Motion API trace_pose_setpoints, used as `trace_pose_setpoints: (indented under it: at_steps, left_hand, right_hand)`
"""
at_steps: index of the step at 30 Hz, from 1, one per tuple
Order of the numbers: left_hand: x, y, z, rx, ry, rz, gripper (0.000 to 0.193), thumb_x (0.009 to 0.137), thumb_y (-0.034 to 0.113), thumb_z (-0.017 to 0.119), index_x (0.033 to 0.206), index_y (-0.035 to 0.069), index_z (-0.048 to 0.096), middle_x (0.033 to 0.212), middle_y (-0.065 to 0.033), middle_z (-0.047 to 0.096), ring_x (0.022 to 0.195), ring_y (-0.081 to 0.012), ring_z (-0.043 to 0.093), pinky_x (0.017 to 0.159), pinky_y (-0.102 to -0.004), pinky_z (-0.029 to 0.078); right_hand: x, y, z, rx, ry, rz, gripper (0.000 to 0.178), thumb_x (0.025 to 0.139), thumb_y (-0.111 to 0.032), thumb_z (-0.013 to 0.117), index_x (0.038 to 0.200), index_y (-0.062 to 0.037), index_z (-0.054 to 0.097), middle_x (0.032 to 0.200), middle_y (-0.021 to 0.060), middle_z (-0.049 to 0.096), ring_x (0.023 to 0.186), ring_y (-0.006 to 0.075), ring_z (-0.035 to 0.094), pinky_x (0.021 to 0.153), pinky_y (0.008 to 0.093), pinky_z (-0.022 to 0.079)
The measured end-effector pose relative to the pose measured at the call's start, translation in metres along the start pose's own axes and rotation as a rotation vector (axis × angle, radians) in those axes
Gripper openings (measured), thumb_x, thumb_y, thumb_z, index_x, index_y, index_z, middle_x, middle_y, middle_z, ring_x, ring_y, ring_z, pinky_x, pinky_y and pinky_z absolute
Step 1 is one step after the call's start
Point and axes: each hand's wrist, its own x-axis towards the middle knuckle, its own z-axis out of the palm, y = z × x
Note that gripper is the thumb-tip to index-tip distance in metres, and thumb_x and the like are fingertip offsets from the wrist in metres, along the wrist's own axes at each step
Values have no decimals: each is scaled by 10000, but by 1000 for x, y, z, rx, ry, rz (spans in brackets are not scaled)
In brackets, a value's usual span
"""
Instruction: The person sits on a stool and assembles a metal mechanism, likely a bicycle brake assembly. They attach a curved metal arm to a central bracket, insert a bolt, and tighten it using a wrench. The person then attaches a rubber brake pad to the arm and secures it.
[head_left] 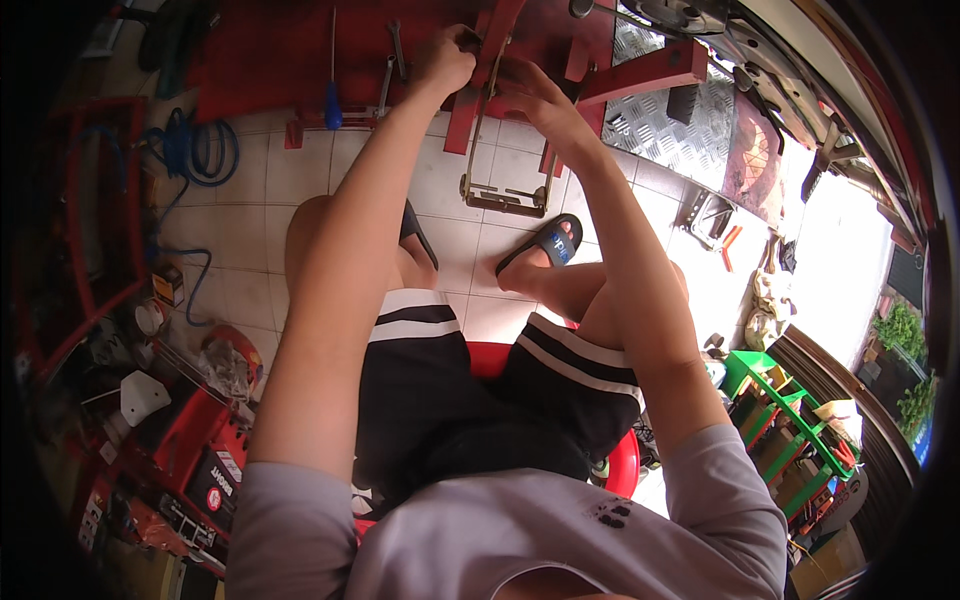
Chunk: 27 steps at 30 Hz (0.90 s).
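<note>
Between my two hands a narrow U-shaped metal frame hangs down beside a red steel stand, its crosspiece lowest. My left hand is closed at the stand's upright, left of the frame's upper end. Its fingertips are in shadow, so what they pinch is hidden. From the right, my right hand reaches to the frame's upper side, its fingers bent against the thin metal rod. A blue-handled screwdriver lies left of my left hand. Two wrenches, one a spanner, lie closer to it on the red surface.
A red beam juts right above a metal tread plate. Coiled blue hose lies at the left. Red toolboxes and parts crowd the lower left. A green rack stands at the right. My sandalled feet flank the hanging frame.
</note>
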Motion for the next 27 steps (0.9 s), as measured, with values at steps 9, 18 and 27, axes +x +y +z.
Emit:
trace_pose_setpoints:
  at_steps: [9, 18, 27]
  left_hand:
    - [1, -2, 15, -20, -10, -141, 279, 759, 45, 491, 1024, 67, 575, 989, -158, 653, 927, -352, 614, 782, -419, 491]
    - [4, -16, 17, 79, -24, -29, 220, 766, 81, 473, 927, 23, 611, 942, -194, 646, 876, -380, 598, 754, -434, 486]
    - [5, -10, 4, -16, -38, -139, 256, 803, 167, 439, 985, 53, 579, 840, -203, 650, 776, -389, 623, 708, -447, 490]
  right_hand:
    - [1, 9, 1, 62, 42, -22, 571, 762, -56, 526, 1307, -50, 355, 1318, 116, 458, 1267, 235, 416, 985, 353, 366]
    - [0, -1, -1, 45, 3, -1, 569, 771, -63, 516, 1312, -58, 339, 1338, 130, 446, 1293, 251, 392, 999, 373, 354]
    - [8, 10, 2, 91, -34, -36, 605, 771, -62, 523, 1338, -55, 313, 1396, 143, 381, 1312, 275, 368, 1029, 390, 334]
